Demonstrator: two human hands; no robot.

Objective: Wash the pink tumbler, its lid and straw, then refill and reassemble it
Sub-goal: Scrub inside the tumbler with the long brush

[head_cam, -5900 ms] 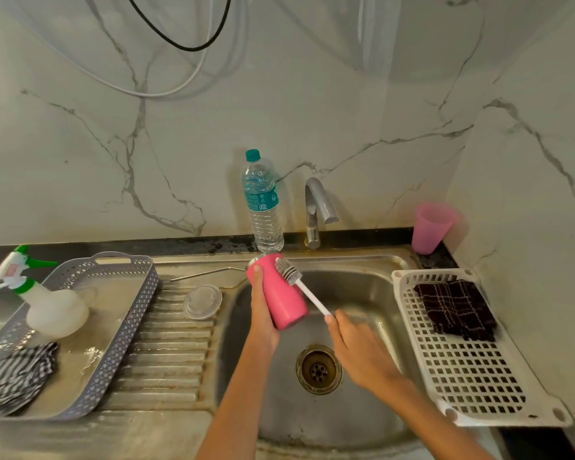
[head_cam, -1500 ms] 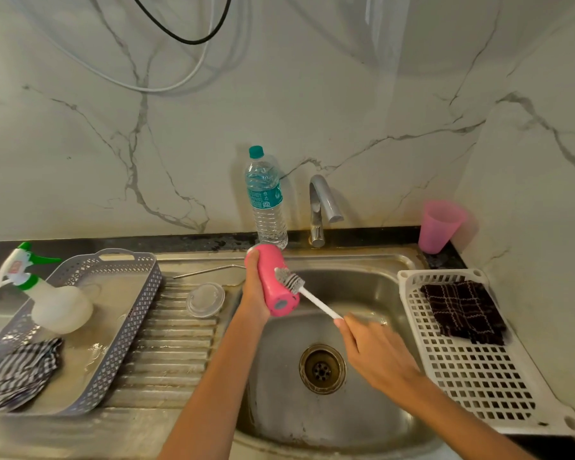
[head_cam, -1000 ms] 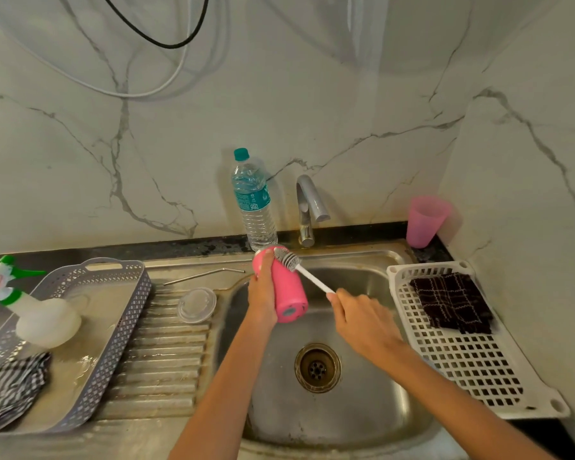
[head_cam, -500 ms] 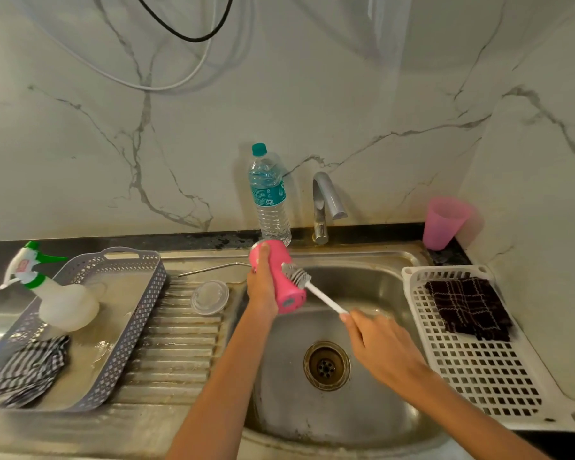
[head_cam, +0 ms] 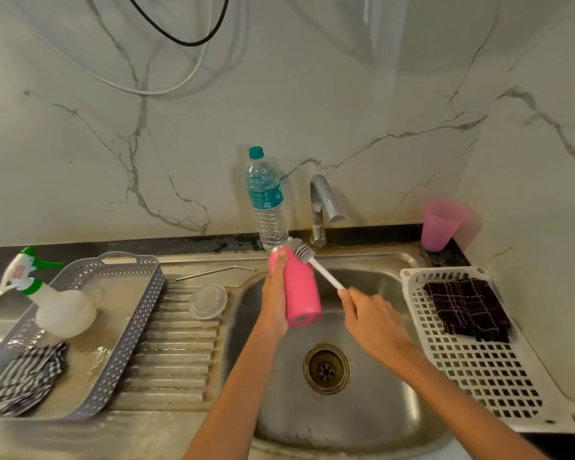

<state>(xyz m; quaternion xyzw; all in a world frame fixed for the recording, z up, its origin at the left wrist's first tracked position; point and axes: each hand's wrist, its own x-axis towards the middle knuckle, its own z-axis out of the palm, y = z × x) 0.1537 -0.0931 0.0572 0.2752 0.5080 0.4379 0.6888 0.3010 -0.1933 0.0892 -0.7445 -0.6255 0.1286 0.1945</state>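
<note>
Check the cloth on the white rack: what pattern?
Dark cloth with thin white check lines, on the white rack; head view.

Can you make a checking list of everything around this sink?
Surface: stainless steel sink, ribbed drainboard.
Job's things: pink tumbler tilted over the basin; clear round lid and bent metal straw left of it.
Clutter: white spray bottle, striped cloth in grey perforated tray; dark checked cloth on white rack; pink cup; clear water bottle.
Hands: left hand grips tumbler; right hand holds white-handled brush.
Cables: black cable, white cable against marble wall.
Surroundings: marble wall, chrome tap.
</note>
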